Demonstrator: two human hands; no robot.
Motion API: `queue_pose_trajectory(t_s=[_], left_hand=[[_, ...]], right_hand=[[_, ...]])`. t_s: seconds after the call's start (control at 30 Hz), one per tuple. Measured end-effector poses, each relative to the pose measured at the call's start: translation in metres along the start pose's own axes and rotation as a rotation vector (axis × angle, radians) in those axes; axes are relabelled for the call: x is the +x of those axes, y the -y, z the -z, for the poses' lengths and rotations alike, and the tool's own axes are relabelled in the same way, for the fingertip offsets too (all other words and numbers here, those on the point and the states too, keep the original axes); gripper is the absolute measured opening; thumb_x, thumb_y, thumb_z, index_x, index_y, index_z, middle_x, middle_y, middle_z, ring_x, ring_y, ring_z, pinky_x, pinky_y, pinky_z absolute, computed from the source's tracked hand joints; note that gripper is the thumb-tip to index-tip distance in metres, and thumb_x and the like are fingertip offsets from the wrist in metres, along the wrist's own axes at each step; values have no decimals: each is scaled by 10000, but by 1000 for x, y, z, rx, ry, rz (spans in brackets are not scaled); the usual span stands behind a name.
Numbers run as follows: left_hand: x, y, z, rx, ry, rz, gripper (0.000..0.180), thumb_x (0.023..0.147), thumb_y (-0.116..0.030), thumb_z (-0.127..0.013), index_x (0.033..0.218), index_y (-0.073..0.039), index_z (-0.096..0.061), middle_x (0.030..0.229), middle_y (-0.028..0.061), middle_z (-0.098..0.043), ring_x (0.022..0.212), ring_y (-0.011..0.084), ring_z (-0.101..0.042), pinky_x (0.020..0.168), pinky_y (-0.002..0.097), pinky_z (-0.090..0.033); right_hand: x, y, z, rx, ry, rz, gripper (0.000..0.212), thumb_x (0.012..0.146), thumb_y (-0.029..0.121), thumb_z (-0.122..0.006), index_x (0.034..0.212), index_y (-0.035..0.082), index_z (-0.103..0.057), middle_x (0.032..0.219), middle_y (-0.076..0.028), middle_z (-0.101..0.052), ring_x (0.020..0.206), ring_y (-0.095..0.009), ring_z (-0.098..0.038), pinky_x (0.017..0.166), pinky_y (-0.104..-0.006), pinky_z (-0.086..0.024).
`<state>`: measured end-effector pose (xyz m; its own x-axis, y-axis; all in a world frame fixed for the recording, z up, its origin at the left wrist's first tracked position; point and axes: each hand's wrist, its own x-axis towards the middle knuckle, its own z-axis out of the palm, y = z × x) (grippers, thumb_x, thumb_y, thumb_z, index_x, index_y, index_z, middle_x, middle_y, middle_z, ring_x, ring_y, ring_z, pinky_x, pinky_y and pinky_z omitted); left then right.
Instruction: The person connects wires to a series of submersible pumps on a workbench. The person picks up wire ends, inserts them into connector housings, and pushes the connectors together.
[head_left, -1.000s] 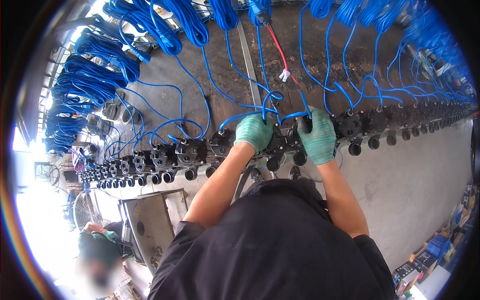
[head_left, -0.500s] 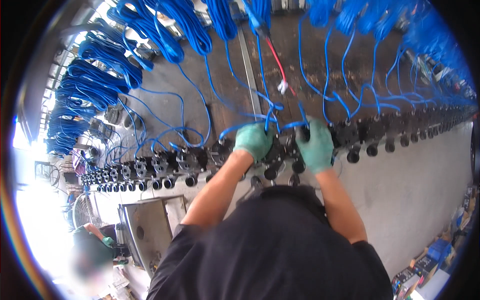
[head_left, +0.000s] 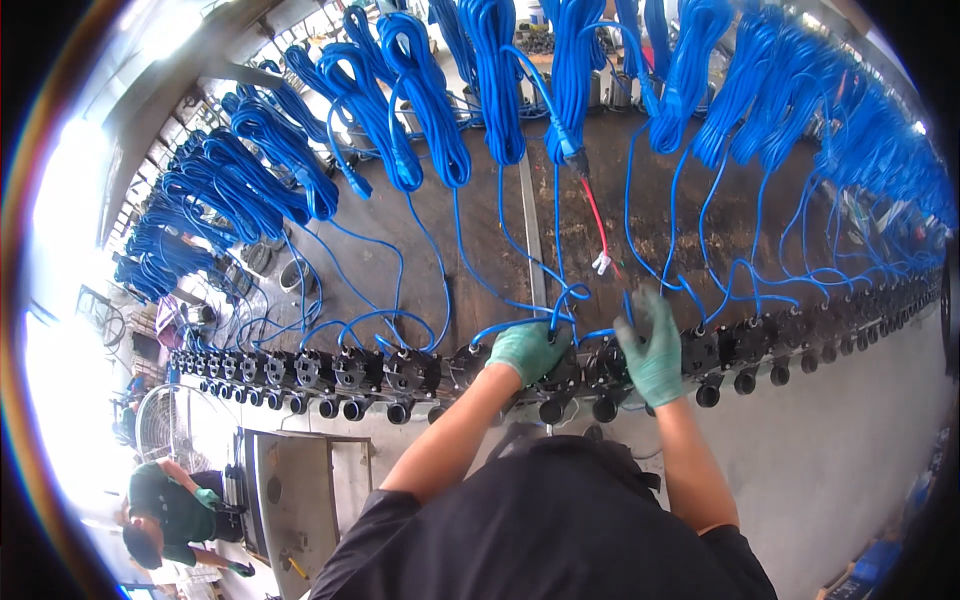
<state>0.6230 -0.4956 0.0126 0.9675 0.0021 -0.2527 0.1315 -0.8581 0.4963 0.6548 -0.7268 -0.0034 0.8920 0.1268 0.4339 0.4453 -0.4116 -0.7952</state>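
A long row of round black housings (head_left: pixel 411 371) with short pipe stubs runs along the near edge of a dark worktable (head_left: pixel 480 228). My left hand (head_left: pixel 530 352), in a green glove, curls over one of the middle housings, beside a looped blue cable (head_left: pixel 568 293); its fingertips are partly hidden. Just to its right, my right hand (head_left: pixel 657 352), gloved too, is raised a little above the row with thumb and fingers apart and slightly blurred. Between and beyond the hands hangs a red lead (head_left: pixel 597 222) with a white connector (head_left: pixel 601 263) at its end.
Bundles of coiled blue cable (head_left: pixel 492 80) hang along the table's far side, their ends trailing to the housings. A metal strip (head_left: pixel 531 225) crosses the tabletop. At the lower left are a metal cabinet (head_left: pixel 292 490), a large fan (head_left: pixel 170 425) and another person (head_left: pixel 175 510).
The view has tilted, so the table and hands sit lower in the picture. My right hand has lifted slightly, its fingers spreading. My left hand stays at about the same place on the row.
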Motion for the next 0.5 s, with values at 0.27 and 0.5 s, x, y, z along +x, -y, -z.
queue_pose_trajectory(t_s=[0.27, 0.5], left_hand=[[-22, -50, 98, -35, -540, -192, 295, 948, -372, -704, 903, -80, -713, 814, 190, -723, 773, 420, -712, 701, 480, -569], [93, -91, 172, -1060, -436, -344, 402, 1063, -382, -589, 1131, 9, -655, 946, 99, -700, 835, 182, -635, 760, 326, -517]], right_hand=[[157, 73, -11, 465, 123, 67, 572, 1022, 300, -696, 1471, 32, -463, 1281, -180, -648, 1032, -241, -686, 877, -377, -571], [190, 132, -33, 676, 288, -279, 267, 1067, 335, -599, 1177, 93, -625, 775, -15, -624, 593, -116, -551, 491, -293, -423]])
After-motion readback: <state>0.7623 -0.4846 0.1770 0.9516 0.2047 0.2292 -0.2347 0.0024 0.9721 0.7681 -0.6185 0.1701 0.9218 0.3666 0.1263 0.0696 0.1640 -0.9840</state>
